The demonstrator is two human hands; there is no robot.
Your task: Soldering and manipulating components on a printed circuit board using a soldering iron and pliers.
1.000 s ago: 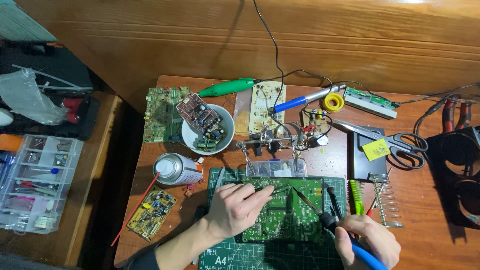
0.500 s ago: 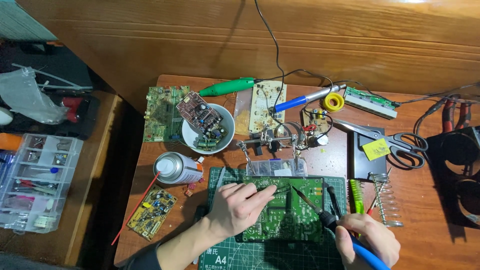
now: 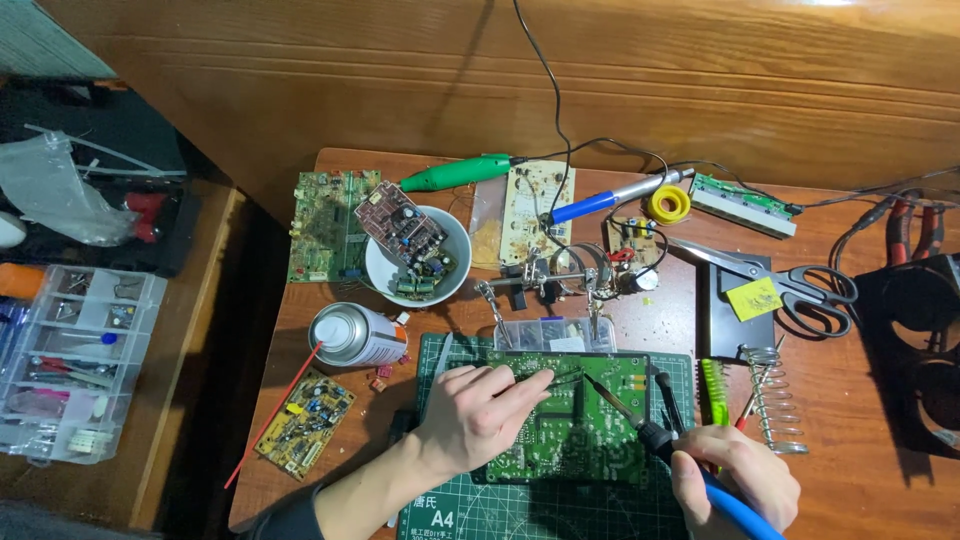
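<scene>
On the green cutting mat [image 3: 455, 520], near the front edge of the wooden table [image 3: 860, 480], lay one large green circuit board [image 3: 575, 430], solder side up.

Hands: two. The left hand [image 3: 478, 415] rested on the board's left part, fingers drawn together on thin tweezers [image 3: 560, 377] whose tips lay over the board's upper middle. The right hand [image 3: 735, 478] was clamped around the blue handle of one soldering iron [image 3: 640, 425], its tip lowered to the same spot, beside the tweezer tips.

Progress, as a judgement: work on a single joint appeared under way; the board stayed flat on the mat and mostly populated with joints. Whether any part had come free could not be told.

Other boards: one green board [image 3: 328, 225] at the far left; one reddish board [image 3: 403, 222] tilted in the white bowl [image 3: 380, 275], with small parts under it; one pale board [image 3: 537, 200]; one small yellow board [image 3: 305, 425] at the near left; one small board [image 3: 630, 240] by the helping-hands stand [image 3: 560, 275].

Tools and supplies: one spray can [image 3: 355, 335] on its side with a red straw; one green-handled tool [image 3: 455, 173]; one blue-handled tool [image 3: 610, 198]; one yellow solder spool [image 3: 668, 204]; one pair of scissors [image 3: 790, 285]; one coiled iron stand [image 3: 770, 400]; one clear parts box [image 3: 555, 335] just behind the board. Off the table, left: one compartment organiser [image 3: 70, 360].
</scene>
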